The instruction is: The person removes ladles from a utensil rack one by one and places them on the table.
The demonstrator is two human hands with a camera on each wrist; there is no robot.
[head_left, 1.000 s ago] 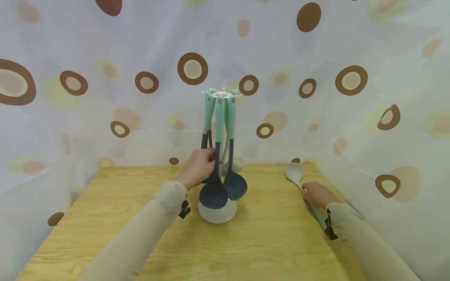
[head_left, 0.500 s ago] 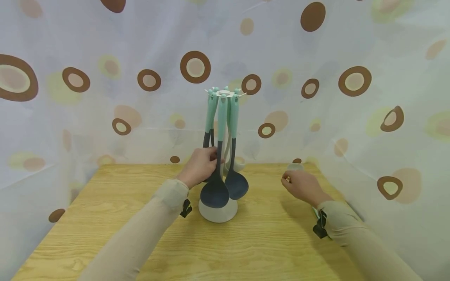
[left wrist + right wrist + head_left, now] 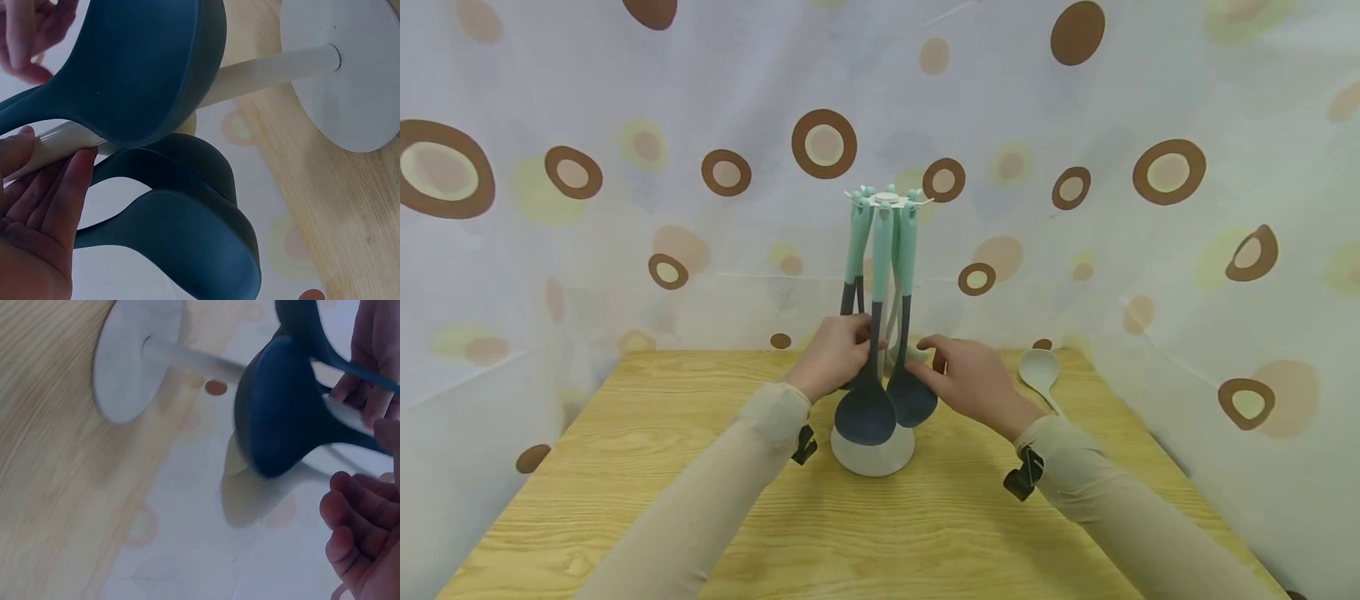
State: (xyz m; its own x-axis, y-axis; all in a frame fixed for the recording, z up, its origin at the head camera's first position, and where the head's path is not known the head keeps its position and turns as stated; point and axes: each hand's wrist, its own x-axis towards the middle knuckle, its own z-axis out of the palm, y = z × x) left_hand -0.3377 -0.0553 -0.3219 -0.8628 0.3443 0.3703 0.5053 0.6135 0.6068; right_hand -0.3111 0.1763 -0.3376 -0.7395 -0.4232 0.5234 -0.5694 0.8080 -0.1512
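Note:
A white utensil stand [image 3: 874, 460] with a round base stands mid-table, hung with several utensils with mint-green handles. My left hand [image 3: 831, 357] grips its pole [image 3: 269, 78], thumb and fingers on either side in the left wrist view. A dark ladle [image 3: 865, 418] hangs in front of that hand, with a second dark ladle [image 3: 912, 403] to its right. My right hand [image 3: 976, 379] is beside this second ladle, thumb close to its neck and fingers loosely bent with nothing held. Behind it hangs a pale ladle [image 3: 250, 499], partly hidden.
A pale spoon [image 3: 1039, 369] lies on the wooden table [image 3: 700, 500] at the right, its handle partly behind my right sleeve. A patterned curtain [image 3: 745, 242] closes off the back and sides.
My right hand has left the pale spoon at the right and moved left to the hanging ladles. The left hand keeps its grip on the stand's pole.

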